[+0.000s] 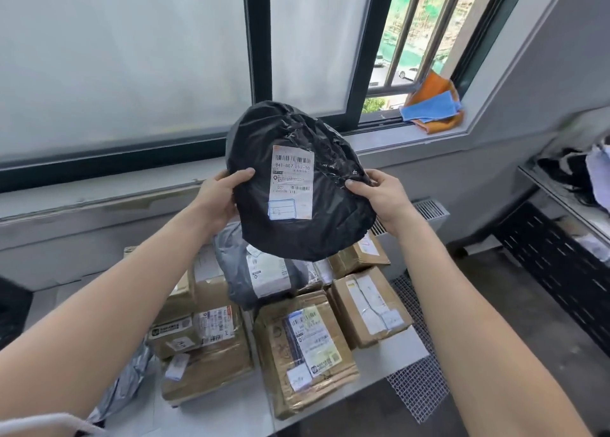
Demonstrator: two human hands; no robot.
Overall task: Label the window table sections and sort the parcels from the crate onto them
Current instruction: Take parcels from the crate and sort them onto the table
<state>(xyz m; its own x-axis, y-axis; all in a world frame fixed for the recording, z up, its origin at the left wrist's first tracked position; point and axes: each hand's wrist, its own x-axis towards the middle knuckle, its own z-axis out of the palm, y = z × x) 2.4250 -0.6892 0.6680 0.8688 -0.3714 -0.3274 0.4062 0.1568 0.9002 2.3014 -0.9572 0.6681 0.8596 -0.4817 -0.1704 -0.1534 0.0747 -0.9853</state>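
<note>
A black plastic parcel [330, 212] with a white shipping label facing me is held up in front of the window. My left hand [221, 194] grips its left edge, thumb on the front. My right hand [379, 199] grips its right edge the same way. Below it the window table [389, 351] carries several parcels: a taped brown box [303, 351] at the front, a brown box [369, 304] to its right, brown boxes [204, 347] on the left and a grey plastic bag [260, 271] in the middle. No crate is in view.
A silvery mailer bag [128, 377] lies at the table's left front. Orange and blue cloths [432, 106] sit on the window sill at right. A black perforated shelf unit [561, 265] with clutter stands at right. A mesh panel [419, 387] lies beside the table.
</note>
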